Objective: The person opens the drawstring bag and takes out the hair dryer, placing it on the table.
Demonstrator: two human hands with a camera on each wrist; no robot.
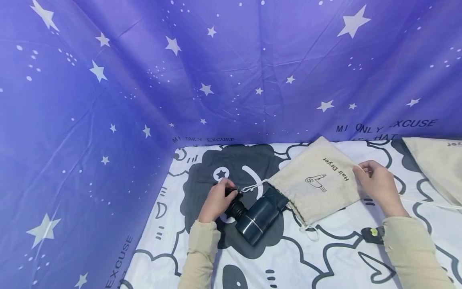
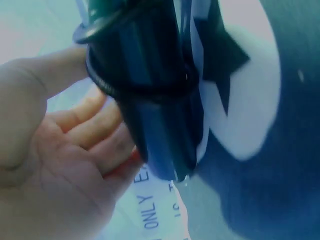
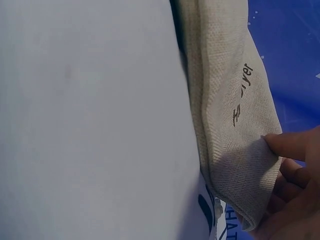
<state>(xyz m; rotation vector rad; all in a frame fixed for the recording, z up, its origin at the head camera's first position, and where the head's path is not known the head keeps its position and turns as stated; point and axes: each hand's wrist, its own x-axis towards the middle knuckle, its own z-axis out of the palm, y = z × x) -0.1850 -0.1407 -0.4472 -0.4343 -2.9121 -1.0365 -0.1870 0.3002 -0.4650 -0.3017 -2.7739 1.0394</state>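
A dark blue hair dryer lies on the patterned sheet, one end inside the mouth of a beige drawstring bag printed "Hair Dryer". My left hand grips the dryer's dark handle end, around which black cord is wound. In the left wrist view the thumb reaches the cord-wrapped handle, and the fingertips are hidden behind it. At the bag's closed end, my right hand pinches a corner between thumb and fingers. The right wrist view shows that fabric pulled taut by the fingers.
A second beige bag lies at the right edge with its white cord trailing over the sheet. White drawstring loops hang from the first bag's mouth. A purple star-printed curtain rises behind and at the left.
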